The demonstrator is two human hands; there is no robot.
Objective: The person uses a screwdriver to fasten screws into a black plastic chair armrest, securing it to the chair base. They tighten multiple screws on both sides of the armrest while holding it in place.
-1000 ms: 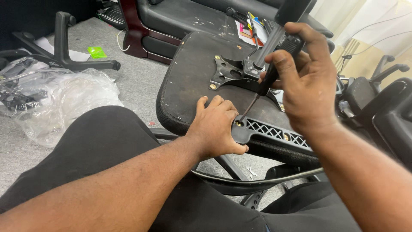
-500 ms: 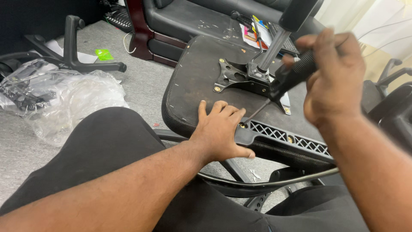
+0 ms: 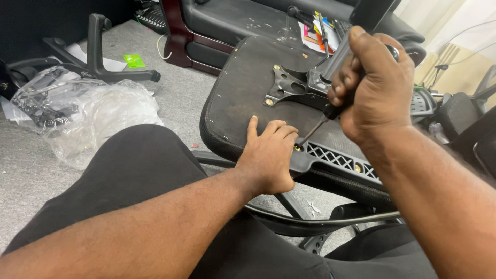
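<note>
- the screwdriver (image 3: 330,111) is gripped in the right hand (image 3: 374,85), all fingers wrapped tight round its dark handle; half a second ago the handle was held higher and the tip was well off the work.
- the thin shaft is now angled down and left, its tip brought to a brass screw (image 3: 298,149) just beside the left fingertips.
- the left hand (image 3: 268,155) is laid flat on the upturned chair seat (image 3: 243,98), fingers (image 3: 279,129) close together and extended, nothing clasped; its place is nearly unchanged from the earlier frame.
- the black bracket (image 3: 338,163) with its lattice cut-outs is seen just right of the left fingers, under the right wrist.
- the metal plate (image 3: 289,90) is bolted beyond the left fingertips, below the right knuckles.
- a clear plastic bag (image 3: 93,116) is seen well apart, far left of both hands.
</note>
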